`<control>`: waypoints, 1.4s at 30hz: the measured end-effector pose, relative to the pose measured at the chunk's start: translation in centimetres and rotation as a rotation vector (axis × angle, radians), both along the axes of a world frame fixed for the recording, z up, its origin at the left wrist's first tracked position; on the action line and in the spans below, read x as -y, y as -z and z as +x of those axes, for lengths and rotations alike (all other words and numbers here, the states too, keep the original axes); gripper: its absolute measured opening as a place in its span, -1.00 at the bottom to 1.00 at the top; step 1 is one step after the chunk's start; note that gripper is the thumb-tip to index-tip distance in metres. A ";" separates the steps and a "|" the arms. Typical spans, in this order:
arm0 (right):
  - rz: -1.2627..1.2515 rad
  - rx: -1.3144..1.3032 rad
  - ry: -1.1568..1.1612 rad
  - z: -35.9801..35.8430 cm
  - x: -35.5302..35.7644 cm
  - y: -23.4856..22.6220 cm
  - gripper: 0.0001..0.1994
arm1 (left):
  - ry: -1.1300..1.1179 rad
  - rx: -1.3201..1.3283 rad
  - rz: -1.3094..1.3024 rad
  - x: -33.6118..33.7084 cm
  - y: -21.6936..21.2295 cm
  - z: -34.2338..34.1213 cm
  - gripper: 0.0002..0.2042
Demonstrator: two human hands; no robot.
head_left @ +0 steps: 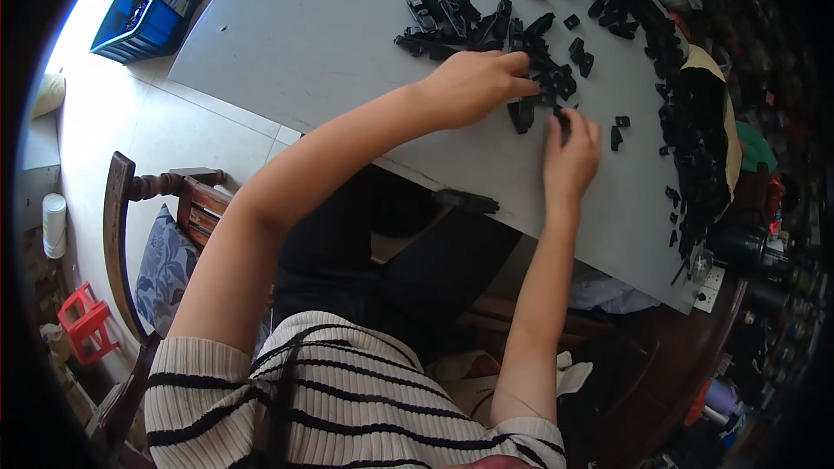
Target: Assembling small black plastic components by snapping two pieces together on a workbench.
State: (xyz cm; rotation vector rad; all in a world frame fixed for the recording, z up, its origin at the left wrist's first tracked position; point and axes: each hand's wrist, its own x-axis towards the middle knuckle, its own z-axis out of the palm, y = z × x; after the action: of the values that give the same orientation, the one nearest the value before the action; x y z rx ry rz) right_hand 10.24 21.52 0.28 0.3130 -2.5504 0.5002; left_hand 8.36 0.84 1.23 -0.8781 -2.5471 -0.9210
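Note:
My left hand [478,87] reaches over the grey table, its fingers closed around a long, narrow black plastic part [521,115] whose near end sticks out below them. Close by on the right, my right hand [575,155] is curled, with a small black plastic piece [564,127] between thumb and fingers. Just beyond both hands lies a heap of small black pieces [556,82]. Several longer black parts [443,17] are piled past my left hand. One more long black part [466,201] rests at the table's near edge, in front of my lap.
A large spread of black pieces [695,139] covers the table's right side, partly on a cream-coloured bag [728,135]. A blue crate [148,13] stands beyond the table's left edge. On the left are a wooden chair [122,243] and a red stool [87,321].

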 end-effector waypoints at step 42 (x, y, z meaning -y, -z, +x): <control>-0.167 0.185 -0.156 2.7 2.5 -0.4 -0.75 | -0.081 0.016 -0.039 2.8 -1.2 3.3 -0.81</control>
State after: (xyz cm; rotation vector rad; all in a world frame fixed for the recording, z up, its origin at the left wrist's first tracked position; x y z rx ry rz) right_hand 12.98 19.05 0.66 0.4242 -2.6515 0.8307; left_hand 11.63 -1.91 2.39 -0.7756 -2.6015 -0.8598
